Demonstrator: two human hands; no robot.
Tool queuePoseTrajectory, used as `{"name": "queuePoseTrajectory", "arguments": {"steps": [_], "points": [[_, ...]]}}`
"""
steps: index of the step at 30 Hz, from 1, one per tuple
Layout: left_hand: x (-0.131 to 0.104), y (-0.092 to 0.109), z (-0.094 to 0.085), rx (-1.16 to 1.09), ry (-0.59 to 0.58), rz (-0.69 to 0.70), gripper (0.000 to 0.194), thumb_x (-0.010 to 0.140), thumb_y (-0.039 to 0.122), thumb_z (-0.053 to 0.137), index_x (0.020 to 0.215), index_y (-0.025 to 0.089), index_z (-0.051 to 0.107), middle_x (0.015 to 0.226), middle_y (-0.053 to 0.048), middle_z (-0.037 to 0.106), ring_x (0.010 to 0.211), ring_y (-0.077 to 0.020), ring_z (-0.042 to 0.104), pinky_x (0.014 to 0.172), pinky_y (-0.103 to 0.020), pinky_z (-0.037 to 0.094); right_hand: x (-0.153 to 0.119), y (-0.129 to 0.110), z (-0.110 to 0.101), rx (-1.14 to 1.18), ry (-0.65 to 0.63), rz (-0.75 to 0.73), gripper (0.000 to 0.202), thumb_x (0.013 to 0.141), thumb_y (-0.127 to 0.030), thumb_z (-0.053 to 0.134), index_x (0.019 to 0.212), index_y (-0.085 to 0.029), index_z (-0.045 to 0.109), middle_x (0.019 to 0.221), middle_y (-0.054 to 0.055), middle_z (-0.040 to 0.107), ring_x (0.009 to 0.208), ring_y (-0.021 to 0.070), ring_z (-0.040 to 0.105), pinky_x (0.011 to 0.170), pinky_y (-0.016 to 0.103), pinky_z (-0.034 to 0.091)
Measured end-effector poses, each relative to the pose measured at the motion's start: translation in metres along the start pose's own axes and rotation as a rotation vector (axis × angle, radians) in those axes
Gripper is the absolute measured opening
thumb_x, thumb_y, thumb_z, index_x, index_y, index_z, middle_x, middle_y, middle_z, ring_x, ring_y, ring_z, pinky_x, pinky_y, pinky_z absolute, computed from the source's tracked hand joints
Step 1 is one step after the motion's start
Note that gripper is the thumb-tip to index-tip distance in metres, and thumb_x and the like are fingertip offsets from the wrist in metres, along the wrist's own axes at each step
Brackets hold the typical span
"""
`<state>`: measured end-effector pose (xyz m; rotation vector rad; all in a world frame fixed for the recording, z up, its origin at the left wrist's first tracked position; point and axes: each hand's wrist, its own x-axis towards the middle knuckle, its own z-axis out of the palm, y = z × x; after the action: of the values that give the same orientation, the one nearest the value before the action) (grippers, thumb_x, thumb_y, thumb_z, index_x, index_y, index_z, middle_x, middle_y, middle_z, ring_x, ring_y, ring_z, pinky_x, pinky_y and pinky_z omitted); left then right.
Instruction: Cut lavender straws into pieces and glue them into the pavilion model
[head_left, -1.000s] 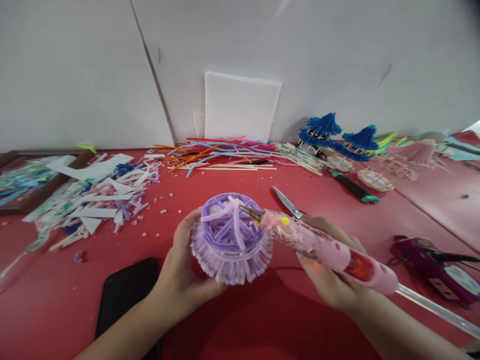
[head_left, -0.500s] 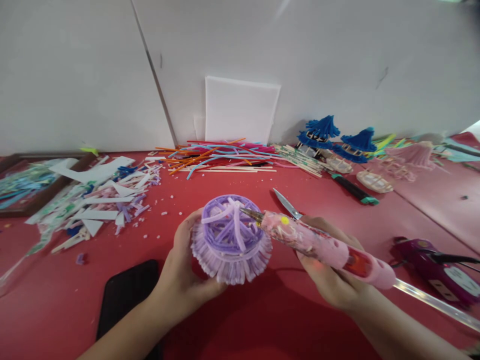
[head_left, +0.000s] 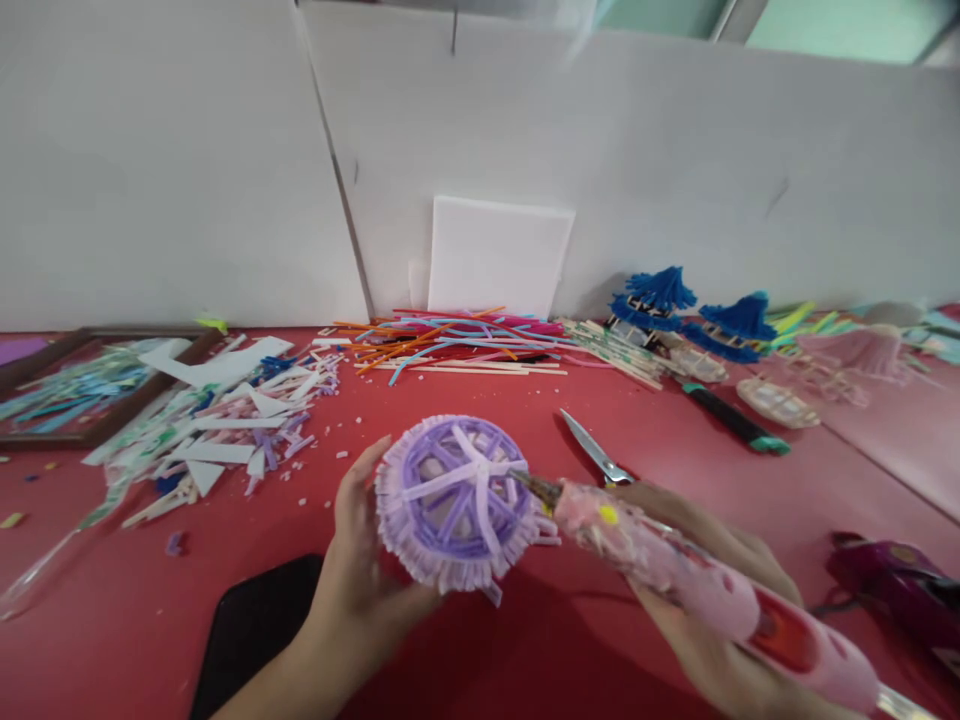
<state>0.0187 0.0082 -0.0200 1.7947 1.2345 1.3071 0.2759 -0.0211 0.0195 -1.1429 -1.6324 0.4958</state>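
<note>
My left hand [head_left: 367,570] is wrapped around the left side of a round purple pipe-cleaner piece [head_left: 450,520]. Its top faces me, with a darker purple ring, crossing spokes and paler strips over them, and a fringed edge all round. In my right hand [head_left: 697,600] is a pink hot glue gun [head_left: 660,570], with a clear glue stick [head_left: 900,702] at its back end. The gun's metal nozzle [head_left: 536,487] reaches the right side of the ring, at the end of a pale strip; whether it touches is unclear.
Scissors [head_left: 592,448] lie just beyond the glue gun. A black phone [head_left: 259,635] is at lower left, near paper and pipe-cleaner scraps [head_left: 247,410]. Coloured pipe cleaners [head_left: 457,340] line the back. Blue fringed models [head_left: 652,300], a cutter [head_left: 735,418] and a purple device [head_left: 892,590] are rightward.
The purple piece has tilted so its top faces me more. The nozzle has moved from near the strips' centre outward to the right rim. The camera view has shifted too.
</note>
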Motion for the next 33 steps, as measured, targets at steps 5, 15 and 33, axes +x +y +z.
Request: {"name": "queuePoseTrajectory", "arguments": {"steps": [5, 15, 33], "points": [[0.000, -0.001, 0.002, -0.118, 0.169, -0.116, 0.071, 0.063, 0.040, 0.079, 0.123, 0.027, 0.044, 0.115, -0.008, 0.060, 0.105, -0.0297, 0.063, 0.088, -0.046, 0.055, 0.000, 0.001, -0.004, -0.179, -0.121, -0.213, 0.027, 0.075, -0.018, 0.058, 0.100, -0.029, 0.061, 0.089, 0.001, 0.071, 0.073, 0.0186, 0.068, 0.065, 0.027, 0.054], [-0.001, 0.020, 0.008, -0.272, 0.288, -0.283, 0.073, 0.053, 0.031, 0.085, 0.117, 0.027, 0.051, 0.111, -0.004, 0.064, 0.102, -0.0258, 0.065, 0.084, -0.037, 0.057, 0.001, -0.002, -0.002, -0.201, -0.148, -0.284, 0.023, 0.075, -0.016, 0.050, 0.096, -0.025, 0.055, 0.086, 0.001, 0.066, 0.070, 0.0159, 0.066, 0.059, 0.025, 0.052], [0.000, 0.003, 0.003, -0.224, 0.229, -0.118, 0.073, 0.053, 0.028, 0.086, 0.119, 0.026, 0.054, 0.111, -0.008, 0.066, 0.102, -0.0294, 0.066, 0.083, -0.039, 0.057, 0.006, -0.006, -0.003, -0.308, -0.148, -0.312, 0.014, 0.075, -0.012, 0.049, 0.075, -0.025, 0.043, 0.065, -0.002, 0.057, 0.054, 0.0146, 0.059, 0.047, 0.024, 0.044]]}}
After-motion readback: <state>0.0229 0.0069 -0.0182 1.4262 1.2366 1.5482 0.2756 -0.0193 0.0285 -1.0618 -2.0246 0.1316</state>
